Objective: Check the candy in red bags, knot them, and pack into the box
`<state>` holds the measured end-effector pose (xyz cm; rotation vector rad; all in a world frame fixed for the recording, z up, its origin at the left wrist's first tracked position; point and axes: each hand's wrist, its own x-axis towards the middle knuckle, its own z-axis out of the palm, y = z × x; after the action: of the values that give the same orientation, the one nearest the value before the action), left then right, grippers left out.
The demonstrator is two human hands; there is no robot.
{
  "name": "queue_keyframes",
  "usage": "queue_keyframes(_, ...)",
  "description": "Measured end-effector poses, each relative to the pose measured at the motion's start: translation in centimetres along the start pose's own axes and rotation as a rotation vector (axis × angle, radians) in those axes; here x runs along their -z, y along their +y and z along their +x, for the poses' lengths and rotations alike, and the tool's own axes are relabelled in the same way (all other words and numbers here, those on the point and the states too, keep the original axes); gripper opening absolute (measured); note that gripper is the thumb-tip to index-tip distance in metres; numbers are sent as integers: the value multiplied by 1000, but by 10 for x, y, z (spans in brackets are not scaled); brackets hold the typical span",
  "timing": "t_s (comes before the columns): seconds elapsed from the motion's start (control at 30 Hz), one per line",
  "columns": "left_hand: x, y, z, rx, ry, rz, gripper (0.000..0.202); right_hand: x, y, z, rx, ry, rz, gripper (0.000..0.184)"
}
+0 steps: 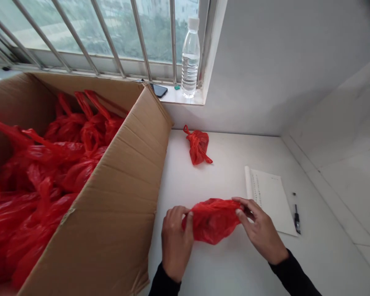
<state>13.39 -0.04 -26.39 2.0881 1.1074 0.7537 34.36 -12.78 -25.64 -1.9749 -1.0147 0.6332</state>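
A red plastic bag (pixel 216 222) is stretched sideways between my two hands, low over the white table. My left hand (pixel 177 236) pinches its left end between thumb and fingers. At the opposite end, my right hand (pixel 257 226) grips the bag's edge with thumb and fingertips. What the bag contains, if anything, cannot be made out. Behind it on the table lies a smaller red bag (pixel 198 147), knotted closed with its handle loops sticking out.
To the left stands a large open cardboard box (pixel 117 193) full of knotted red bags (pixel 64 156). A notebook (pixel 271 197) and a pen (pixel 297 220) lie at the right. On the windowsill are a water bottle (pixel 190 61) and a phone (pixel 159 90).
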Motion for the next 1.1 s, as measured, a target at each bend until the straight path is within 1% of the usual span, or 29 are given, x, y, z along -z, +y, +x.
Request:
queue_keyframes(0.07,5,-2,-8,16,63,2,15,4,4,-3,-24,11,-35,37)
queue_keyframes(0.1,6,0,-10,-3,68,5,16,4,3,-5,-10,-2,-80,39)
queue_keyframes(0.13,6,4,-12,-39,52,9,22,4,1,-6,17,-22,-133,41)
queue_keyframes(0.2,4,13,-12,-137,-15,28,43,1,-5,-7,76,-64,-216,41)
queue_keyframes(0.23,3,16,-11,-179,-47,41,45,-1,-8,-8,93,-77,-228,37)
queue_keyframes(0.27,2,18,-9,-207,-69,55,39,-2,-11,-8,97,-83,-220,34)
queue_keyframes(0.33,3,18,-6,-214,-67,83,18,-1,-11,-11,46,-66,-157,33)
queue_keyframes(0.37,5,17,-4,-202,-50,93,16,1,-9,-12,5,-43,-109,34)
queue_keyframes(0.43,9,13,-3,-180,-14,99,18,6,-5,-17,-74,3,-19,36)
queue_keyframes(0.5,10,15,-4,-188,4,92,18,9,-2,-23,-112,14,39,39)
queue_keyframes(0.57,6,23,-5,-241,-27,85,31,9,-1,-30,-112,-14,60,41)
queue_keyframes(0.63,-1,33,-5,-305,-96,89,43,8,1,-36,-102,-36,67,42)
queue_keyframes(0.67,-4,37,-4,-324,-129,94,39,9,4,-38,-101,-36,63,43)
queue_keyframes(0.73,-7,40,-2,-306,-146,109,19,12,16,-41,-110,-2,38,44)
queue_keyframes(0.77,-6,39,-1,-277,-134,112,13,14,24,-41,-128,30,20,46)
queue_keyframes(0.83,2,35,-2,-193,-80,93,11,19,41,-40,-162,108,-1,51)
queue_keyframes(0.9,13,33,-7,-107,-17,39,13,22,52,-39,-200,141,-3,52)
queue_keyframes(0.97,20,33,-12,-57,15,-31,20,20,52,-39,-208,135,-1,48)
queue_keyframes(1.0,21,35,-14,-54,13,-62,22,18,49,-39,-190,135,0,47)
queue_keyframes(1.1,18,42,-16,-92,-33,-123,34,9,29,-36,-85,133,-8,51)
